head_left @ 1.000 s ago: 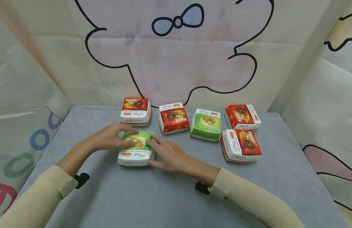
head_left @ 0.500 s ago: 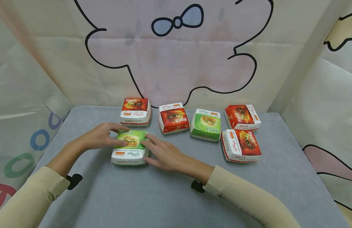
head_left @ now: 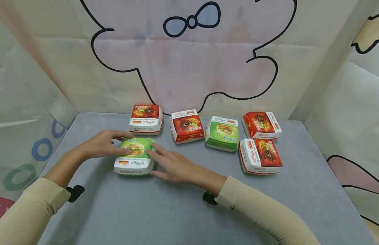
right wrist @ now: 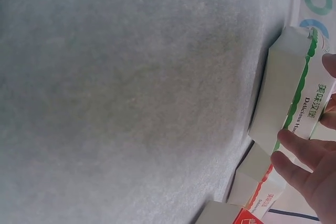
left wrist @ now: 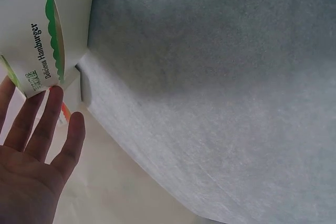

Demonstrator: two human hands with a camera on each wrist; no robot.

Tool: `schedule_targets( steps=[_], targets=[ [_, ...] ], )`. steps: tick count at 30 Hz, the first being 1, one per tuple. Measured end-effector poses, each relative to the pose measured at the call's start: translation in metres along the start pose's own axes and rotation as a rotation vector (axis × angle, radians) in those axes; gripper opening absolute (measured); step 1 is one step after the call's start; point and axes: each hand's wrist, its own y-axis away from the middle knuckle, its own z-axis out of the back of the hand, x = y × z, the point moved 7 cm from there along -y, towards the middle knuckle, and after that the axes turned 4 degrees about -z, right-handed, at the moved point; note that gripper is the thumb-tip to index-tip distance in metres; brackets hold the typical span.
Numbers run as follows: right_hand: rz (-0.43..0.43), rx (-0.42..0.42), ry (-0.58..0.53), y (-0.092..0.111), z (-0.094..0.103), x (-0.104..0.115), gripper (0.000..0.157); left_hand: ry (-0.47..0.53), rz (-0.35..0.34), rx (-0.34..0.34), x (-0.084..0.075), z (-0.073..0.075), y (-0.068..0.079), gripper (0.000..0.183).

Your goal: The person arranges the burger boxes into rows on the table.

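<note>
A green-and-white hamburger box point(head_left: 135, 162) lies flat on the grey table point(head_left: 164, 214), between both hands. My left hand point(head_left: 98, 144) touches its left part, thumb on the lid and fingers at the far left corner. In the left wrist view its fingers stretch fairly straight against the box point(left wrist: 26, 35). From the other side, my right hand point(head_left: 174, 165) presses its fingertips along the right edge. The right wrist view has those fingers, only slightly bent, on the printed side of the box point(right wrist: 283, 90). The underside of the box is hidden.
Behind the held box sits a red box point(head_left: 146, 119). Right of it stand another red box point(head_left: 187, 126) and a green box point(head_left: 222, 133). Two more red boxes point(head_left: 259, 156) lie farther right, one behind the other. A printed cloth point(head_left: 189, 68) hangs at the back edge.
The green hamburger box has slid left along the table, with both hands moving along with it. The other boxes have stayed in place.
</note>
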Motion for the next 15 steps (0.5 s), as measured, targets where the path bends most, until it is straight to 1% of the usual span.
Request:
schedule_targets(
  steps=[6, 15],
  targets=[
    [-0.002, 0.021, -0.002, -0.0008, 0.0005, 0.0, 0.074, -0.004, 0.011, 0.01, -0.0006, 0.001, -0.0003, 0.067],
    [-0.014, 0.043, -0.015, -0.001, -0.001, -0.0021, 0.074, 0.009, 0.011, 0.024, -0.0023, -0.0004, -0.0018, 0.066]
  ],
)
